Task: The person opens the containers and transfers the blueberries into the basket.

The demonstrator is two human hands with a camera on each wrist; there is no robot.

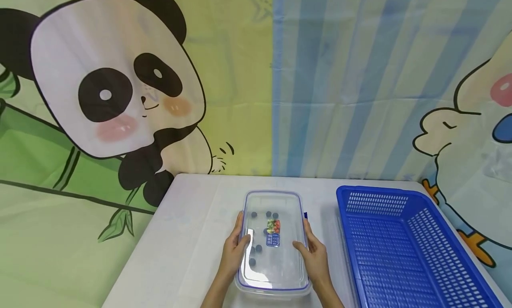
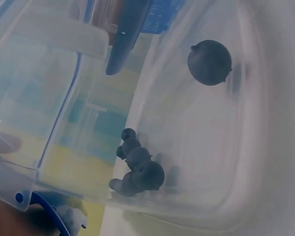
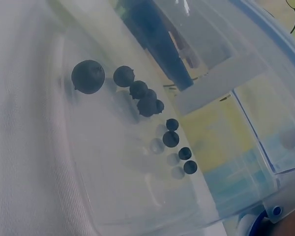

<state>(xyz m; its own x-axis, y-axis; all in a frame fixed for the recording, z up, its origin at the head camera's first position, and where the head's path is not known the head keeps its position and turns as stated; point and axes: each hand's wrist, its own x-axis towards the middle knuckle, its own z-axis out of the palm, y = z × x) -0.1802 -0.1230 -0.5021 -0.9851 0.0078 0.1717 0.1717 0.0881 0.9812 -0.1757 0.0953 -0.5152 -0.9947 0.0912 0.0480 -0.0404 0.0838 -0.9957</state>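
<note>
A clear lidded plastic food container (image 1: 286, 266) with a blue seal line stands on the table in the head view. A small printed label (image 1: 273, 233) is on its lid. Several dark round blueberries (image 1: 258, 248) lie inside; through the side wall, the left wrist view shows one large near blueberry (image 2: 210, 62) and a cluster. Another near blueberry (image 3: 88, 76) shows in the right wrist view, beside a row of others. My left hand (image 1: 233, 252) holds the container's left side, thumb over the lid edge. My right hand (image 1: 317, 257) grips the right side likewise.
A large blue plastic basket (image 1: 384, 254) stands to the right of the container. Both are on a white table (image 1: 176, 254). Behind the table hangs a printed curtain (image 1: 236, 77) with a panda and stripes.
</note>
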